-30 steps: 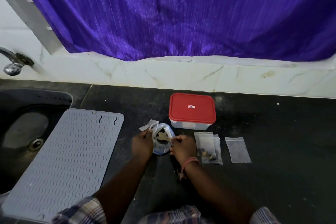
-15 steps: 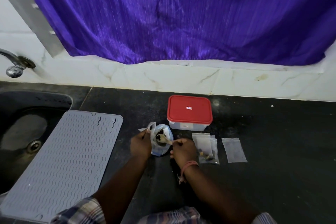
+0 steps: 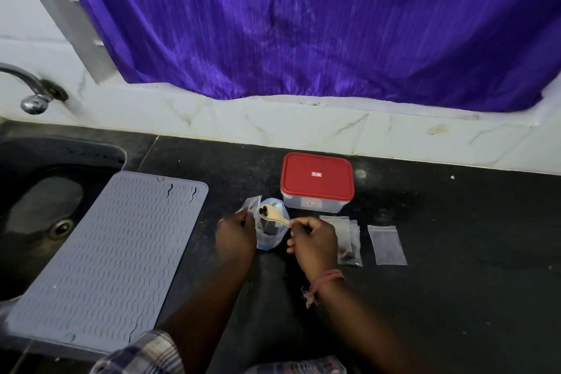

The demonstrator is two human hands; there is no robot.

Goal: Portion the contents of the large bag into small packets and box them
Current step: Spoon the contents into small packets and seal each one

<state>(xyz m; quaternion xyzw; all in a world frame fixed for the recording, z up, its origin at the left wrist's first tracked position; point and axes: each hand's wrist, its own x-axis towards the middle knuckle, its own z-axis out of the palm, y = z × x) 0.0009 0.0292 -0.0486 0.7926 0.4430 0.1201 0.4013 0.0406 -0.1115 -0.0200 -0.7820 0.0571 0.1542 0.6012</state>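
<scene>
- Two hands are occupied: a small packet [image 3: 251, 205] is pinched by the left hand [image 3: 235, 238]; a wooden spoon [image 3: 273, 215] bearing dark pieces is gripped by the right hand [image 3: 314, 244].
- The large bag [image 3: 270, 237] lies between the hands.
- Filled packets [image 3: 349, 240] and an empty packet [image 3: 386, 244] lie to the right.
- Behind stands a red-lidded box [image 3: 317, 181]; its label is unreadable.

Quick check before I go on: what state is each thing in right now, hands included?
Box: red lid on.
Large bag: mouth open, upright.
Spoon: lifted over the bag, dark pieces in its bowl.
Small packet: held up beside the bag.
Filled packets: lying flat, stacked.
Empty packet: lying flat.
Left hand: pinches the small packet.
Right hand: grips the spoon.
</scene>
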